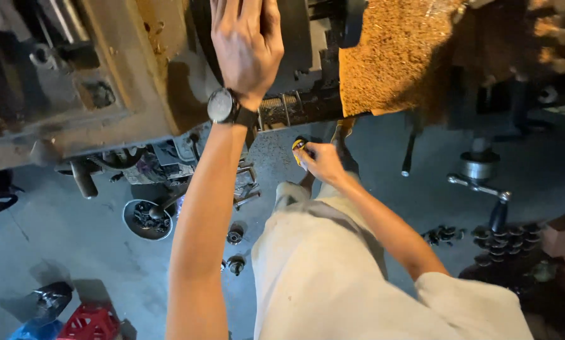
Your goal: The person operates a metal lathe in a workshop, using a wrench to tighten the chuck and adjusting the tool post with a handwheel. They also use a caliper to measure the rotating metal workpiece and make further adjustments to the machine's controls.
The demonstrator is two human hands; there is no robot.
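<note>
the left hand [246,47], a wristwatch [222,105] on its wrist, lay flat with fingers spread against the dark round chuck [295,38] of the lathe [106,82], gripping nothing. lower down, the right hand [320,162] was closed around a small yellow-and-black object [299,148], above the grey floor [74,226].

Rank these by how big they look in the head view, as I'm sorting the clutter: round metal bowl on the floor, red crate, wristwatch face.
1. Round metal bowl and red crate: about alike; the crate is cut by the frame edge, so unranked.
2. Wristwatch face on the left wrist: smallest, though nearer the camera.
</note>
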